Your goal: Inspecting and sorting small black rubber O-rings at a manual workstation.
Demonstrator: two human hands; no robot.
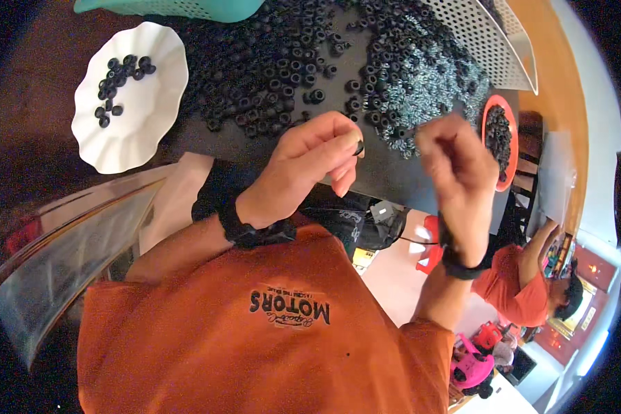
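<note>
My left hand (pixel 303 162) is closed in a pinch, with a small round black part (pixel 359 147) between thumb and fingertips. To its right, my right hand (pixel 460 169) is curled and blurred by motion. Its fingers are drawn together near the edge of a heap of small silvery, clear-looking pieces (pixel 421 90); whatever they hold is hidden. Beyond my left hand spreads a large pile of black ring-like parts (pixel 276 83), each with a hole. Some of these black parts also lie around the silvery heap.
A scalloped white plate (pixel 141 131) at the left carries several black parts. An orange-red bowl (pixel 488 114) of small dark pieces stands right. A white perforated basket (pixel 476 34) and a teal container (pixel 179 7) sit at the far edge. Another person (pixel 524 283) is at the right.
</note>
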